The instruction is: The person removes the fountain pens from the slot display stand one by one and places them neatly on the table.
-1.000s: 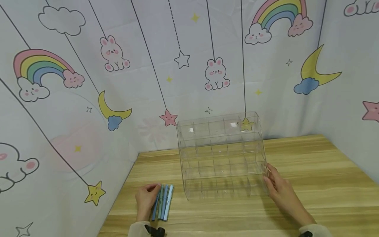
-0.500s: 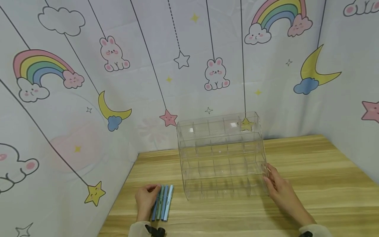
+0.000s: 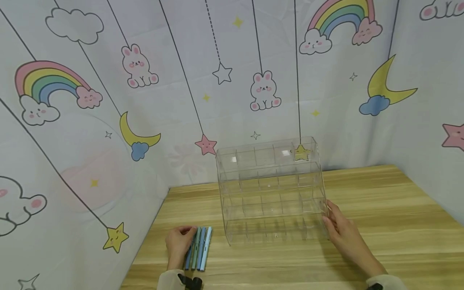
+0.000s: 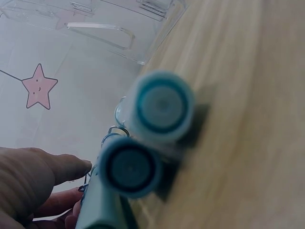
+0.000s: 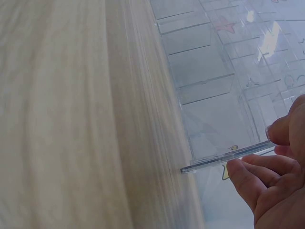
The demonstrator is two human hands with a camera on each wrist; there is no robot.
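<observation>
My left hand [image 3: 179, 241] is at the left end of a row of several slim pens lying side by side on the table. Its thumb and fingers pinch the leftmost, dark blue pen [image 3: 188, 261], which is partly hidden. Beside that lie a green pen [image 3: 195, 250], a blue pen [image 3: 201, 250] and a light blue pen [image 3: 206, 249]. The left wrist view shows round pen ends close up, one light blue pen [image 4: 163, 107] in front. My right hand [image 3: 342, 227] grips the right side panel [image 5: 224, 160] of an upright clear tiered organizer [image 3: 270, 163], thumb and fingers on either face.
The wood-grain table [image 3: 391, 217] extends right of the organizer and toward the front. A white curtain [image 3: 174, 100] printed with rabbits, stars, moons and rainbows encloses the back and sides. Dark camera mounts [image 3: 192, 282] sit at the cuffs.
</observation>
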